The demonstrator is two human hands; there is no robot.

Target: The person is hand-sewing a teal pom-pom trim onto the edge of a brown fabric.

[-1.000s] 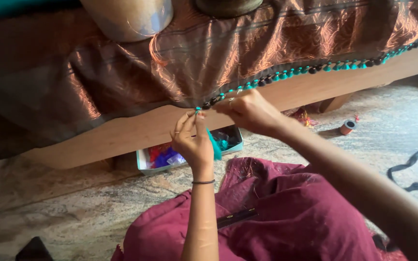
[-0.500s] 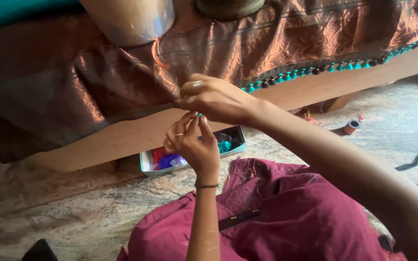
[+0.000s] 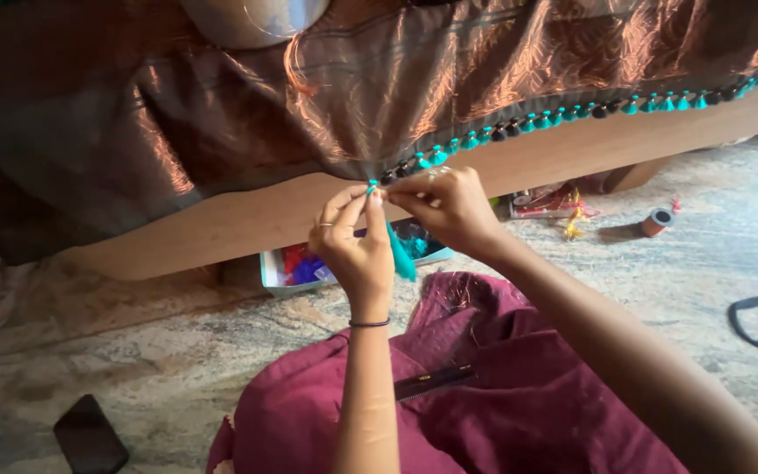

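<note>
At the centre of the frame, the left hand (image 3: pixel 357 250) is raised with its wrist bent back, thumb and forefinger pinched on a teal tassel (image 3: pixel 399 250) that hangs below the fingertips. Just to its right, the right hand (image 3: pixel 449 204) pinches the beaded edge (image 3: pixel 519 125) of the brown silk cloth (image 3: pixel 221 114), which drapes over a wooden board (image 3: pixel 221 224). Both forearms rise from the lower frame.

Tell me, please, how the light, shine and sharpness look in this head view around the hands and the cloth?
Head view: soft daylight, brightest on the stone floor at right; the brown cloth shows coppery sheen on its folds and goes dark at left; the left hand, right hand and teal tassel are fairly sharp; the metal pot carries a pale glare.
</note>
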